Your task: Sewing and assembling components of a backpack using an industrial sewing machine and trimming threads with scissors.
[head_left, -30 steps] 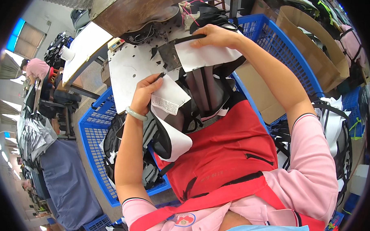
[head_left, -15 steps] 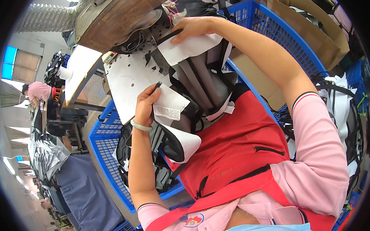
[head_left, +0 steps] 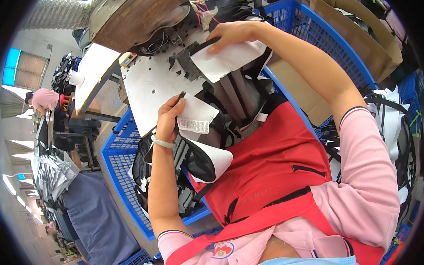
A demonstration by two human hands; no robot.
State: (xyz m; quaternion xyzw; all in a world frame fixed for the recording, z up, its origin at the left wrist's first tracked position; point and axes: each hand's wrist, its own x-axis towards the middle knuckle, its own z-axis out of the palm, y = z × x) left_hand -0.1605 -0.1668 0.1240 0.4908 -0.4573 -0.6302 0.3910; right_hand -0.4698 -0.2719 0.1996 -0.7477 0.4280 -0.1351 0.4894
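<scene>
A partly sewn fabric piece with white-backed panels, dark grey sheer strips and black edging hangs between my hands, above my red apron. My left hand is closed on a black-edged corner of it, thumb on top, beside a printed white label. Farther right, my right hand pinches the black edge of a white panel. A curled white and black flap droops below my left hand. Just ahead is the white worktable with black scraps on it.
A brown machine housing stands over the table's far side. Blue plastic baskets sit below the table, one filled with dark pieces. Another blue basket and a cardboard box are at right. A person works at far left.
My right hand has moved slightly right, carrying the white panel away from the machine. The gap between the two held parts shows more of the table. My left hand has hardly moved.
</scene>
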